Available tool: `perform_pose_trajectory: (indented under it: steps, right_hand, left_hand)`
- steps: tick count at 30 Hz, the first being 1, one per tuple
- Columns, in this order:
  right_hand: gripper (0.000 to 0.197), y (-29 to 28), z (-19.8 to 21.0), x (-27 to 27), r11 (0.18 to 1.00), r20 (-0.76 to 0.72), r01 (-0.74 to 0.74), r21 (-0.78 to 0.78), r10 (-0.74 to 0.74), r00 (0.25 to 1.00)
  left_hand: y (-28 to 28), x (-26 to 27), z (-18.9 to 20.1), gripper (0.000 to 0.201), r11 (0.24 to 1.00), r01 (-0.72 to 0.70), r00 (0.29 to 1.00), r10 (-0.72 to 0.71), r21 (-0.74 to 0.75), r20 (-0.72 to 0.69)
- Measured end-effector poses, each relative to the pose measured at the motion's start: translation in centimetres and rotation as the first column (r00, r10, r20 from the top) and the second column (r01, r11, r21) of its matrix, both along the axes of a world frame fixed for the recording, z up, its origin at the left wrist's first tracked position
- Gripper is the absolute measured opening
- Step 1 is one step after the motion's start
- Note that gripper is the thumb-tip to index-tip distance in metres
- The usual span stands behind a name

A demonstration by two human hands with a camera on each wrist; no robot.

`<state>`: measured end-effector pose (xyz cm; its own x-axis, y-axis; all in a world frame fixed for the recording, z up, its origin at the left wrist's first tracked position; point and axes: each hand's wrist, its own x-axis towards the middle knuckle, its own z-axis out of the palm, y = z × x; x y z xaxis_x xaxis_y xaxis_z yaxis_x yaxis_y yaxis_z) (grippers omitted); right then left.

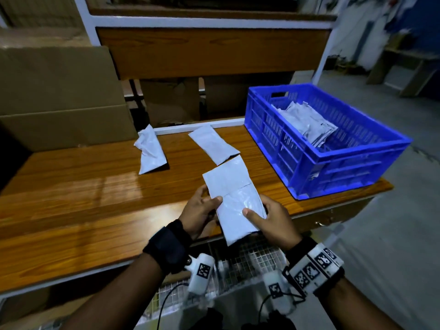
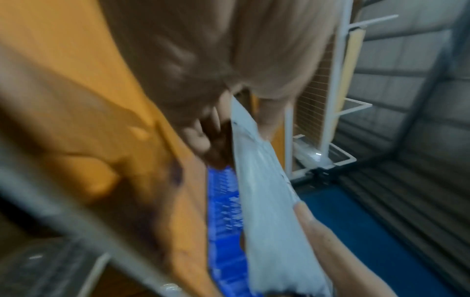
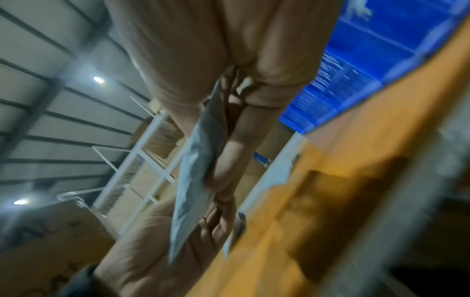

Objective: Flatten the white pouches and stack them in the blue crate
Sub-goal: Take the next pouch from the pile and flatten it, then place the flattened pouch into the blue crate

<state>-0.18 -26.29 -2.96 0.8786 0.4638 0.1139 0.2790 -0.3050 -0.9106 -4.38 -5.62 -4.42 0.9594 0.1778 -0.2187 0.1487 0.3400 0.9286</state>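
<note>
Held pouch (image 1: 234,198): white, thin, glossy film; judged light, limp and slippery, likely to slide out of a loose pinch.
Grip advice: take it at opposite side edges, thumbs on top, fingers beneath, so it stays taut.
Left hand (image 1: 201,214): thumb on the top face at the pouch's 9 o'clock edge, fingers curled under.
Right hand (image 1: 271,221): thumb pressed on the face at 4 o'clock, fingers wrapped behind.
Pouch position: between both hands, above the counter (image 1: 83,186) near edge.
Blue crate (image 1: 357,163): at 1 o'clock from the hands, well apart; white pouches already inside.
Loose pouches: 1 crumpled (image 1: 150,151) at 11 o'clock, 1 flatter (image 1: 213,144) at 12 o'clock, both on the counter.
</note>
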Motion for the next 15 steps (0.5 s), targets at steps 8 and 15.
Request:
perform_pose_trajectory:
  steps: [8,15]
  right_hand:
    - [0.089,-5.2,10.3,7.3,0.954,0.170,-0.230,-0.191,0.263,0.950]
    - [0.090,-9.8,18.4,19.9,0.921,0.325,-0.082,-0.381,0.217,0.920]
  left_hand:
    - [-4.0,7.6,5.8,0.061,0.988,-0.004,0.991,-0.018,0.156,0.136]
    - [-8.4,16.8,9.4,0.056,0.831,-0.153,0.967,0.015,0.535,0.253]
